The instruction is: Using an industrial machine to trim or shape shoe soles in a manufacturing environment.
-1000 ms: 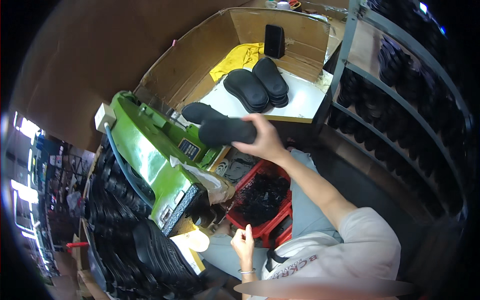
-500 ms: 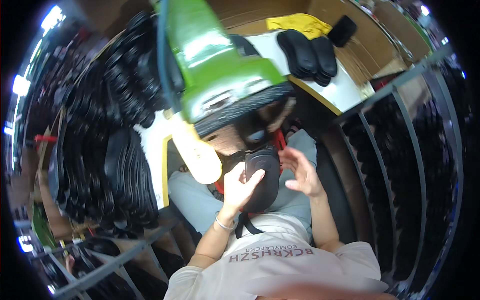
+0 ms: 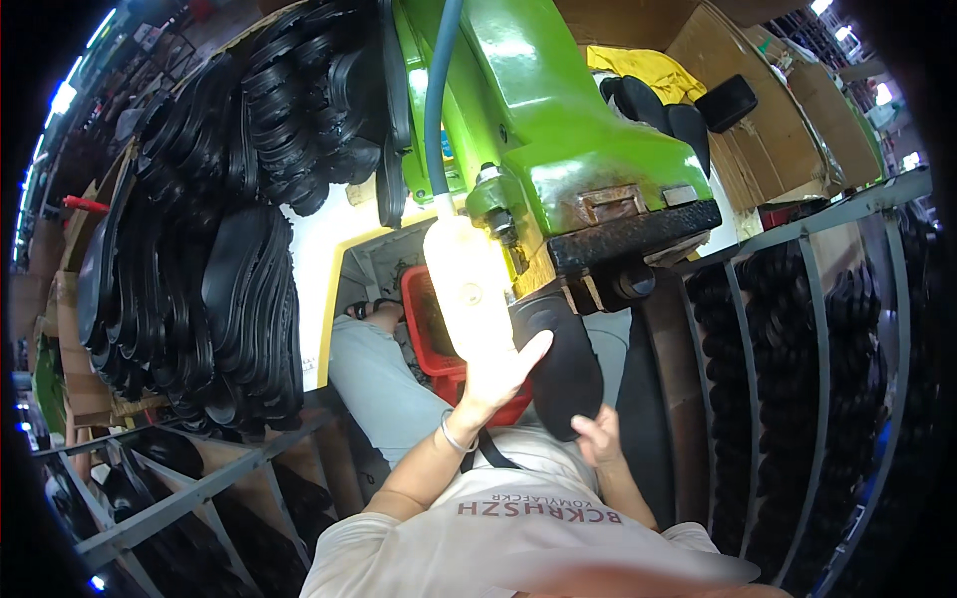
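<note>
A black shoe sole [image 3: 566, 371] is held over my lap, its far end under the head of a green machine [image 3: 558, 110]. My left hand [image 3: 495, 381] grips the sole's left edge with the thumb on top; its other fingers are lost in glare and behind the sole. My right hand [image 3: 599, 439] pinches the sole's near right end between thumb and curled fingers. A glowing white lamp [image 3: 467, 289] shines just beyond my left hand, beside the machine head.
Piles of black soles [image 3: 244, 309] stand on the white table at the left. Below the lamp sits a red bin [image 3: 427, 321]. More soles fill metal racks [image 3: 812, 299] at the right and lower left. A yellow cloth [image 3: 648, 70] lies by a cardboard box [image 3: 748, 159].
My right hand has come from the sole's far right side, fingers apart, to its near end and closed on it. The view has shifted, so the machine appears farther right.
</note>
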Demonstrator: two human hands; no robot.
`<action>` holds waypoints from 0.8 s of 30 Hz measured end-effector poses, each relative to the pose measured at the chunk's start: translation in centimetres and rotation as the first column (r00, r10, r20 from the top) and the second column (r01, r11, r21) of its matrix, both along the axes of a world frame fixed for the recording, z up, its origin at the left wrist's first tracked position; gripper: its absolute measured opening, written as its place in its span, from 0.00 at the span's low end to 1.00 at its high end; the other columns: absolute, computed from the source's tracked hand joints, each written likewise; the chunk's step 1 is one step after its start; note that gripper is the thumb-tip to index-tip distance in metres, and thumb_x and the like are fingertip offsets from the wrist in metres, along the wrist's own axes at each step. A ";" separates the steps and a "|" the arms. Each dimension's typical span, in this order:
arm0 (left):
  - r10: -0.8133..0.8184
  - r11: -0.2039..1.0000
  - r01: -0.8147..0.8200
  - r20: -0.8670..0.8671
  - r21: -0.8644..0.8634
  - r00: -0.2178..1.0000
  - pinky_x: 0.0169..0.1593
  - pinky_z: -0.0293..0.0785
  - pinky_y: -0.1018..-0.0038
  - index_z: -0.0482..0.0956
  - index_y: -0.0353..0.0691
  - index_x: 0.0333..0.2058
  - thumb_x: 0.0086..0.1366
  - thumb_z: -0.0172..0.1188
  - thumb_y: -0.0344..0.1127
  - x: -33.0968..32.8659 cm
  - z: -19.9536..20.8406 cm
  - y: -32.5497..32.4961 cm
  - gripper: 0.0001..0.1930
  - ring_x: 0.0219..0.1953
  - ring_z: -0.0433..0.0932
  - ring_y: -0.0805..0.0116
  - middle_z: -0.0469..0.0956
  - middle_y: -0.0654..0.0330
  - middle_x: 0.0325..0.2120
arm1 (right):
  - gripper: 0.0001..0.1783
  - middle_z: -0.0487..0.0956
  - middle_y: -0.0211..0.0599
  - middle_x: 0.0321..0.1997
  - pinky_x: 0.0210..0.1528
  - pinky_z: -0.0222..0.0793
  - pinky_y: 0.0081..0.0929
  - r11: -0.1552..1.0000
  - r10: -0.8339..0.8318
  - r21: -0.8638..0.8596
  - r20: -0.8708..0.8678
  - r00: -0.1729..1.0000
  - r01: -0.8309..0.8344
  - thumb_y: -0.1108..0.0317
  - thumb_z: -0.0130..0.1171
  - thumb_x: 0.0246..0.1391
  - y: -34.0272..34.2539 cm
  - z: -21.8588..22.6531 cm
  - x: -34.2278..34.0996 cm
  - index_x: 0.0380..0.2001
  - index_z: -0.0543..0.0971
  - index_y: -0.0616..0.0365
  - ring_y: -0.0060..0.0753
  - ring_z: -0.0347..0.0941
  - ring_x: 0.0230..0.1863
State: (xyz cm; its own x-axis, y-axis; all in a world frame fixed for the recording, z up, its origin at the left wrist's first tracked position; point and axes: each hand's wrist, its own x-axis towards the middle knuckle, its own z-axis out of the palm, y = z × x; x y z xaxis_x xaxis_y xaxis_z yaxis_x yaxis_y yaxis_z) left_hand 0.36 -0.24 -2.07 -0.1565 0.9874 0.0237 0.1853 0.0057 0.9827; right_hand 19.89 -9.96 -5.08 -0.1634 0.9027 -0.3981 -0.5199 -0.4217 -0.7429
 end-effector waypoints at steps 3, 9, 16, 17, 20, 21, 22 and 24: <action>-0.015 1.000 0.015 0.031 -0.019 0.999 0.36 0.71 0.84 0.74 0.32 0.44 0.55 0.63 0.23 -0.1 1.2 0.4 0.17 0.33 0.74 0.81 0.78 0.62 0.34 | 0.30 0.73 0.46 0.50 0.56 0.65 0.32 0.974 -0.197 0.140 0.151 0.969 0.176 0.80 0.55 0.41 2.6 2.3 1.7 0.52 0.65 0.73 0.36 0.71 0.51; -0.001 0.996 0.012 -0.118 0.087 0.993 0.32 0.69 0.82 0.78 0.33 0.31 0.54 0.64 0.25 -1.3 0.7 1.7 0.06 0.28 0.72 0.80 0.77 0.66 0.26 | 0.27 0.72 0.40 0.45 0.50 0.68 0.27 0.894 -0.425 0.237 0.183 0.886 0.380 0.81 0.54 0.40 10.3 4.5 4.4 0.49 0.66 0.66 0.33 0.71 0.47; -0.094 0.996 0.091 0.327 0.026 0.940 0.31 0.66 0.82 0.77 0.35 0.34 0.48 0.68 0.24 -4.4 2.4 0.4 0.13 0.26 0.69 0.77 0.74 0.66 0.26 | 0.23 0.74 0.36 0.39 0.47 0.68 0.21 0.906 -0.282 0.359 0.120 0.952 0.223 0.78 0.58 0.39 15.5 6.5 2.7 0.44 0.69 0.63 0.25 0.71 0.40; -0.075 0.987 0.047 0.186 0.151 0.980 0.31 0.66 0.81 0.77 0.36 0.34 0.46 0.69 0.25 -5.0 2.8 0.2 0.14 0.27 0.69 0.77 0.74 0.66 0.27 | 0.23 0.74 0.35 0.39 0.46 0.67 0.20 0.916 -0.256 0.348 0.124 0.959 0.199 0.78 0.59 0.39 15.7 6.4 2.3 0.43 0.70 0.63 0.24 0.71 0.40; -0.114 0.971 0.057 0.242 0.230 0.963 0.39 0.74 0.75 0.78 0.28 0.35 0.50 0.64 0.23 -7.5 2.8 -0.8 0.12 0.33 0.78 0.70 0.80 0.56 0.30 | 0.24 0.73 0.34 0.39 0.45 0.68 0.20 0.922 -0.279 0.299 0.074 0.957 0.246 0.78 0.59 0.38 15.5 7.0 -0.4 0.44 0.70 0.61 0.23 0.71 0.40; -0.064 0.992 0.021 0.348 0.126 0.935 0.41 0.74 0.75 0.77 0.28 0.36 0.50 0.63 0.21 -7.9 3.2 -1.1 0.13 0.34 0.78 0.71 0.79 0.56 0.31 | 0.24 0.73 0.33 0.40 0.44 0.68 0.20 0.928 -0.258 0.296 0.076 0.963 0.225 0.79 0.59 0.38 15.4 6.7 -0.9 0.44 0.70 0.61 0.23 0.71 0.40; -0.004 1.000 -0.005 0.445 0.018 0.895 0.42 0.73 0.76 0.77 0.27 0.38 0.49 0.63 0.20 -8.3 3.6 -1.4 0.14 0.35 0.77 0.71 0.79 0.56 0.32 | 0.24 0.73 0.33 0.41 0.45 0.68 0.20 0.928 -0.259 0.290 0.056 0.964 0.232 0.79 0.58 0.37 15.3 6.6 -1.7 0.44 0.70 0.61 0.23 0.70 0.41; 0.001 1.000 -0.006 0.455 0.008 0.890 0.43 0.72 0.76 0.75 0.26 0.40 0.49 0.64 0.21 -9.6 3.4 -2.5 0.17 0.36 0.77 0.71 0.79 0.56 0.34 | 0.25 0.73 0.33 0.42 0.46 0.67 0.20 0.943 -0.170 0.297 0.042 0.984 0.151 0.80 0.58 0.36 14.8 5.7 -2.5 0.43 0.71 0.61 0.23 0.70 0.42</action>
